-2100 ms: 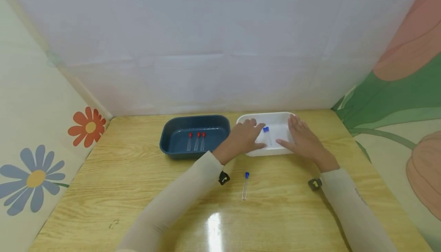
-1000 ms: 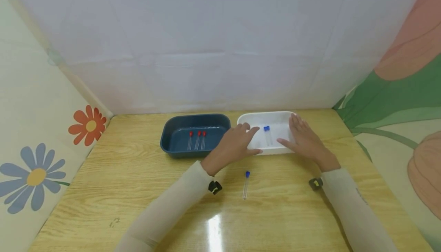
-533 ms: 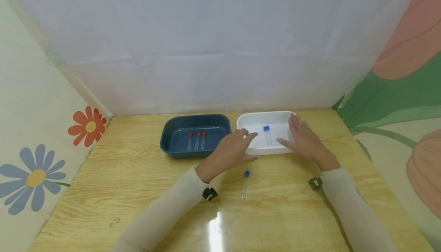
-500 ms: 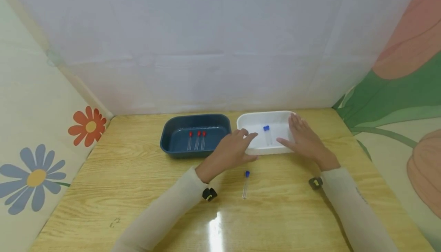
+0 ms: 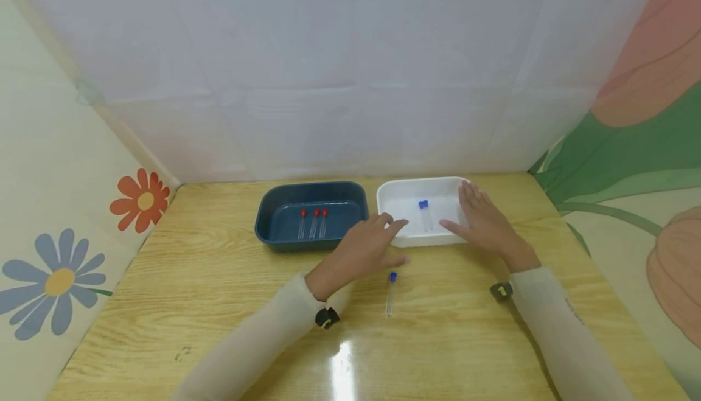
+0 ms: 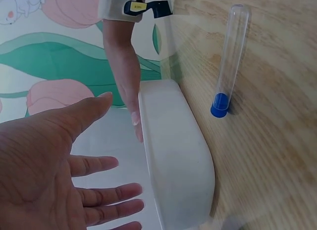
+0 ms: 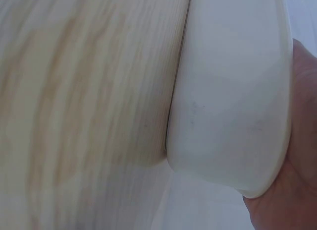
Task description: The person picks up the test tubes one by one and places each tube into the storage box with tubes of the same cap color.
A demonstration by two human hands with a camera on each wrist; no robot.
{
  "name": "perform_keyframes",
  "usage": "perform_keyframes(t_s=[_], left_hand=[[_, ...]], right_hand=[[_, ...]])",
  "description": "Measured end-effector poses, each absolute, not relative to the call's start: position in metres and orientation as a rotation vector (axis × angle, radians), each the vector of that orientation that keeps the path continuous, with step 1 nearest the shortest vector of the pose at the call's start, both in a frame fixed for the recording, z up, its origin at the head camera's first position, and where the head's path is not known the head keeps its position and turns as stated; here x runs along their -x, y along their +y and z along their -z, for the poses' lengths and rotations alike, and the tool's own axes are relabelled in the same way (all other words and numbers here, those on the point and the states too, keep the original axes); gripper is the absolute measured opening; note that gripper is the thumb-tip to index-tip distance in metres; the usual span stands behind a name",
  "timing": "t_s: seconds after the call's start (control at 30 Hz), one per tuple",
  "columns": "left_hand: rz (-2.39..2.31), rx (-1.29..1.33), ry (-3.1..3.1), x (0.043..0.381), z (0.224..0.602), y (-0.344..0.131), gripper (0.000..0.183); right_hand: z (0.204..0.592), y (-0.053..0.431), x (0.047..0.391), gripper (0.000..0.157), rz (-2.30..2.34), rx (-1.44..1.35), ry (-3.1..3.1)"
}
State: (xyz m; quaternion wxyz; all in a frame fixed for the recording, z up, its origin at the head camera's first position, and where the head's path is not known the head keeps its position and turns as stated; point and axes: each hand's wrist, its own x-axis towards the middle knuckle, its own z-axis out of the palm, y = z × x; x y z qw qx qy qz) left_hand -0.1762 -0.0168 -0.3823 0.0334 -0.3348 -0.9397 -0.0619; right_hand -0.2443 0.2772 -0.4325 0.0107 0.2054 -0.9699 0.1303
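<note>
My left hand hovers by the front left corner of the white tray, fingers spread and nothing in them. My right hand rests with straight fingers along the tray's right rim, its thumb reaching over the inside. Two blue-capped test tubes lie side by side in that tray. On the table in front of it lies another test tube with a blue cap, just below my left thumb in the head view. In the right wrist view, the right hand lies against the tray's rim.
A dark blue tray stands left of the white one, with three red-capped test tubes in it. The wooden table meets a white backdrop behind the trays and flower-patterned panels on both sides.
My left hand has drawn back from over the white tray, toward me and to the left, with its fingers spread. My right hand has stayed at the tray's right rim.
</note>
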Motion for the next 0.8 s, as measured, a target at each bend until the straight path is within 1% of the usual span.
perform_keyframes(t_s=[0.8], left_hand=[[0.164, 1.067, -2.858, 0.155, 0.388, -0.024, 0.075]], right_hand=[[0.433, 0.277, 0.245, 0.099, -0.390, -0.627, -3.045]])
